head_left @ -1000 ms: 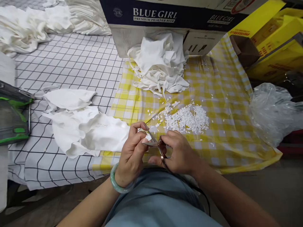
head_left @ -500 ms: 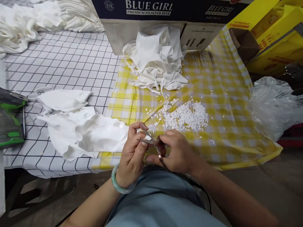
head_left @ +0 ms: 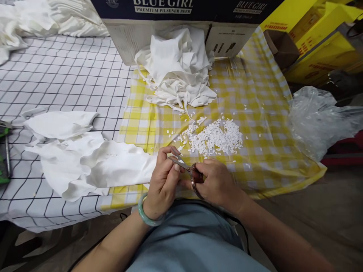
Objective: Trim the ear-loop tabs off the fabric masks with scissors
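My left hand [head_left: 163, 180], with a green bangle on the wrist, pinches the edge of a white cloth piece [head_left: 113, 166] that trails off to the left over the table edge. My right hand [head_left: 217, 183] is closed on a small pair of scissors [head_left: 187, 169], the blades now together and pointing at the left fingers. Just beyond both hands lies a heap of small white cut bits [head_left: 215, 136] on the yellow checked cover [head_left: 263, 124]. A pile of white cloth pieces [head_left: 177, 71] sits behind it.
A Blue Girl cardboard box [head_left: 181, 19] stands at the back. Two more white pieces [head_left: 61, 124] lie on the black-grid cloth [head_left: 70, 75] at left. A green tool [head_left: 3, 151] is at the far left edge, a clear plastic bag [head_left: 317, 117] and yellow boxes [head_left: 314, 41] at right.
The scissor blades, apart a second ago, have come together at the cloth edge. The view has shifted right and down, so the table's things appear further left.
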The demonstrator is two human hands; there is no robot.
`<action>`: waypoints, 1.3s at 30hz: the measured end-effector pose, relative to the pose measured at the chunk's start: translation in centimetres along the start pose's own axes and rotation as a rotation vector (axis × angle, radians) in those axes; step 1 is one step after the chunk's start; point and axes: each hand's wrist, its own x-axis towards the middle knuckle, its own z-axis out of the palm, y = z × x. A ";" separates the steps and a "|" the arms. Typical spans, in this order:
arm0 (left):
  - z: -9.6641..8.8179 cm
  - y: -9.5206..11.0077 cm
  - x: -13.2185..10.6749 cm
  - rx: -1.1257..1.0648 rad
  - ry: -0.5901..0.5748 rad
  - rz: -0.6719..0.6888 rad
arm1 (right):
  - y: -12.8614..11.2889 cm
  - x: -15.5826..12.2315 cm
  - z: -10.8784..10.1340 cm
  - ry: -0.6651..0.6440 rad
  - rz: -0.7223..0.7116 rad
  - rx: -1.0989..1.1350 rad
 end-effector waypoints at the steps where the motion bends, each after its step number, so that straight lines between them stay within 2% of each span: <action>1: 0.4 -0.2 0.3 -0.002 -0.025 -0.010 | 0.5 -0.2 0.1 0.011 0.025 -0.015; 5: 1.7 -1.1 1.1 -0.032 -0.107 -0.047 | 2.6 -0.9 0.6 -0.009 0.214 0.034; 8: 2.0 -1.6 1.3 -0.079 -0.104 -0.091 | 3.8 -1.2 0.9 0.001 0.329 0.258; 9: 2.0 -1.4 1.4 -0.092 -0.100 -0.098 | 3.9 -1.3 1.0 0.020 0.322 0.356; 11: 1.7 -0.7 1.3 -0.111 -0.118 -0.079 | 3.9 -1.4 1.3 0.054 0.219 0.544; 14: 1.2 1.4 0.9 -0.064 -0.230 0.039 | 3.1 -1.3 1.8 0.085 0.019 0.707; 16: 0.7 2.6 0.4 0.016 -0.274 0.131 | 2.3 -1.0 2.2 0.104 -0.027 0.747; 18: -0.5 2.9 -0.5 0.101 -0.191 0.168 | 1.8 -0.5 2.4 0.163 0.005 0.775; 20: -2.6 2.3 -1.5 0.225 0.005 0.156 | 1.6 0.0 2.3 0.230 0.061 0.811; 23: -7.3 0.5 -3.0 0.545 0.350 0.134 | 1.7 0.4 1.8 0.258 0.098 0.849; 26: -11.7 -0.9 -4.3 0.792 0.540 0.116 | 1.8 0.3 1.7 0.251 0.065 0.782; 29: -13.2 -1.6 -5.3 0.906 0.562 0.141 | 1.5 0.0 2.7 0.213 -0.036 0.606; 32: -12.5 -2.4 -5.5 0.970 0.419 0.100 | 1.0 0.0 4.1 0.095 -0.211 0.298; 34: -12.4 -2.6 -5.0 0.981 0.279 0.014 | 0.5 0.3 4.4 0.027 -0.252 0.190; 36: -13.5 -1.6 -3.9 0.882 0.212 -0.049 | -0.3 0.8 3.6 0.054 -0.196 0.283; 38: -15.2 1.0 -2.4 0.682 0.262 -0.071 | -1.2 1.3 2.0 0.144 -0.132 0.486; 39: -16.2 2.7 -1.5 0.558 0.332 -0.073 | -1.7 1.6 1.0 0.183 -0.118 0.581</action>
